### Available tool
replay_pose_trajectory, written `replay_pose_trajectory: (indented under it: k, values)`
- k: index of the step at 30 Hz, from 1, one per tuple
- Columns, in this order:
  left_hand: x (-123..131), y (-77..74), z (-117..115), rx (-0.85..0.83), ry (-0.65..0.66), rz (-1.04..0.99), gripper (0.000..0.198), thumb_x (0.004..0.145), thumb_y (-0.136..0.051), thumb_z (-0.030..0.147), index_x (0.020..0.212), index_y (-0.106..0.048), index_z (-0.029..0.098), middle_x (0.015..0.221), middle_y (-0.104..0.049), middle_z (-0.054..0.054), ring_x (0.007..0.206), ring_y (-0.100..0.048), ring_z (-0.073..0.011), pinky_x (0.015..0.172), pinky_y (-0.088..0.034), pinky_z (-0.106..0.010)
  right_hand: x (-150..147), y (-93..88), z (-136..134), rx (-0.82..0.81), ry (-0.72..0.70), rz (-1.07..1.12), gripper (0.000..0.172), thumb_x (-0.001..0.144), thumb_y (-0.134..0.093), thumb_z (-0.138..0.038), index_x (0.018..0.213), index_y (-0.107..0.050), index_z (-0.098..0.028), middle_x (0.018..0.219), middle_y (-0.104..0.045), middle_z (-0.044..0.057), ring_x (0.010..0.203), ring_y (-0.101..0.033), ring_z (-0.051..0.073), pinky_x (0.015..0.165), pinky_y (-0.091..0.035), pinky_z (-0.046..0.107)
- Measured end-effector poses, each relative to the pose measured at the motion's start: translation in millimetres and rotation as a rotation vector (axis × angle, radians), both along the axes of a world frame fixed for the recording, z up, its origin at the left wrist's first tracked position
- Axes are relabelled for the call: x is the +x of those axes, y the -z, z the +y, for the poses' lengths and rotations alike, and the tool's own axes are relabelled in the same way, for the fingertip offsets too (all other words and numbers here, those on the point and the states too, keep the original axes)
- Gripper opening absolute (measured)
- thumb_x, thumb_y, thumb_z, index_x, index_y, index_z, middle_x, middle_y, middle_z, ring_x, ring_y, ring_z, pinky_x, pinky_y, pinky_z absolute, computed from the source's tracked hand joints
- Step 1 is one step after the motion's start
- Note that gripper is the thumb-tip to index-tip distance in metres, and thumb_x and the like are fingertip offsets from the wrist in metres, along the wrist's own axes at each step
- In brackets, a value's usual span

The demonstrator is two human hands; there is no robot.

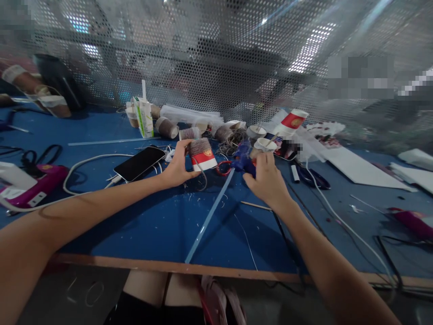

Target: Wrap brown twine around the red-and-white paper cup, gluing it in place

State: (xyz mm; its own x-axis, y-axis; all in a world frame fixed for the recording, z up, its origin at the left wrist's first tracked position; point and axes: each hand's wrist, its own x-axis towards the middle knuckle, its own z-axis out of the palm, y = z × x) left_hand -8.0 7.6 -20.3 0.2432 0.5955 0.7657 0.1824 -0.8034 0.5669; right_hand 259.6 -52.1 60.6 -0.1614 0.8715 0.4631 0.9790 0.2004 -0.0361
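A paper cup (202,155), red and white below and wound with brownish twine above, is held just above the middle of the blue table (162,221). The left hand (176,168) grips it from the side, thumb and fingers curled round the wrapped part. A loose strand of twine hangs from the cup to the tabletop. Just to its right, the right hand (267,180) is closed round the handle of a blue glue gun (244,159), whose nozzle end points toward the cup. How its fingers lie on the red trigger cannot be told. A long pale glue stick (209,214) runs from the gun's back toward the table's wooden near edge (135,264).

Between the forearms the surface is open, apart from scattered scraps. A smartphone (140,163) lies near the left hand with a white cable (84,164) curving away from it. Behind the cup stand more twine-wrapped cups (167,127), a juice carton (145,116), a tangle of twine (233,140) and a red cup (293,121). Dark scissors (309,176) lie right of the right hand, beside a white sheet (355,167). A pink glue gun (37,183) sits at the far left. A perforated metal screen (216,54) closes off the far side.
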Motion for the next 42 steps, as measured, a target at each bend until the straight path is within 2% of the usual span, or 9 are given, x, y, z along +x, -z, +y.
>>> replay_pose_trajectory:
  k: [3,6,10,13,18,21,24,33,42]
  values:
    - [0,-3.3,-2,0.015,-0.02,0.026,0.081,0.069,-0.077,0.022,0.135,-0.029,0.024,0.129,-0.04,-0.013,0.124,-0.05,-0.0306,0.109,-0.047,-0.055,0,-0.6,2,0.194,-0.147,0.141,0.017,0.08,-0.056,-0.035,0.089,-0.049,-0.022,0.091,-0.057,0.011,0.081,-0.059,0.027,0.071,-0.051,0.042]
    - [-1,-8.9,-6,0.047,-0.057,0.065,0.08,0.066,-0.077,0.016,0.133,-0.033,0.024,0.127,-0.042,-0.011,0.125,-0.049,-0.0304,0.108,-0.048,-0.054,-6,0.6,-2,0.29,-0.274,0.387,0.025,0.084,-0.06,-0.044,0.076,-0.048,-0.024,0.075,-0.056,0.004,0.069,-0.059,0.021,0.068,-0.053,0.038]
    - [-2,-16.1,-11,0.12,-0.129,0.135,0.083,0.062,-0.08,0.013,0.132,-0.037,0.025,0.126,-0.044,-0.009,0.127,-0.048,-0.0301,0.11,-0.048,-0.054,-26,3.8,-19,0.038,-0.367,0.817,0.03,0.081,-0.07,-0.051,0.082,-0.06,-0.022,0.07,-0.061,-0.001,0.05,-0.059,0.013,0.051,-0.053,0.029]
    - [-2,-17.8,-14,0.139,-0.181,0.169,0.087,0.061,-0.082,0.014,0.134,-0.036,0.025,0.128,-0.043,-0.01,0.132,-0.045,-0.0321,0.111,-0.046,-0.056,-41,5.0,-32,-0.159,-0.391,0.963,0.033,0.077,-0.074,-0.052,0.086,-0.064,-0.022,0.065,-0.063,-0.002,0.043,-0.056,0.011,0.041,-0.05,0.026]
    - [-1,-16.6,-14,0.18,-0.192,0.186,0.084,0.062,-0.083,0.016,0.133,-0.037,0.024,0.126,-0.043,-0.01,0.126,-0.049,-0.0306,0.109,-0.048,-0.056,-49,2.8,-43,-0.193,-0.455,0.829,0.024,0.074,-0.077,-0.04,0.075,-0.063,-0.021,0.072,-0.063,0.0,0.053,-0.057,0.012,0.047,-0.049,0.027]
    - [0,-16.1,-13,0.206,-0.188,0.184,0.087,0.061,-0.082,0.012,0.133,-0.036,0.025,0.124,-0.043,-0.009,0.123,-0.049,-0.029,0.108,-0.05,-0.054,-49,0.8,-44,-0.138,-0.42,0.628,0.02,0.076,-0.072,-0.035,0.068,-0.06,-0.021,0.07,-0.061,0.001,0.063,-0.058,0.015,0.059,-0.048,0.03]
    - [0,-16.1,-13,0.226,-0.183,0.179,0.088,0.061,-0.081,0.012,0.135,-0.035,0.027,0.123,-0.042,-0.008,0.123,-0.048,-0.0289,0.106,-0.051,-0.054,-49,1.4,-43,-0.139,-0.374,0.531,0.024,0.078,-0.067,-0.036,0.064,-0.053,-0.022,0.064,-0.057,0.0,0.061,-0.054,0.015,0.058,-0.044,0.03]
    - [2,-16.4,-16,0.197,-0.172,0.188,0.085,0.062,-0.078,0.012,0.134,-0.036,0.027,0.124,-0.04,-0.009,0.122,-0.047,-0.0306,0.106,-0.05,-0.056,-48,7.7,-38,-0.195,-0.34,0.44,0.021,0.082,-0.059,-0.034,0.065,-0.057,-0.022,0.067,-0.063,0.003,0.063,-0.06,0.018,0.063,-0.046,0.032]
    - [1,-15.9,-16,0.191,-0.161,0.184,0.088,0.059,-0.077,0.009,0.134,-0.036,0.028,0.123,-0.04,-0.008,0.121,-0.046,-0.0308,0.105,-0.047,-0.055,-48,7.9,-37,-0.209,-0.318,0.434,0.017,0.076,-0.058,-0.029,0.062,-0.052,-0.023,0.063,-0.06,0.002,0.059,-0.056,0.016,0.057,-0.042,0.03]
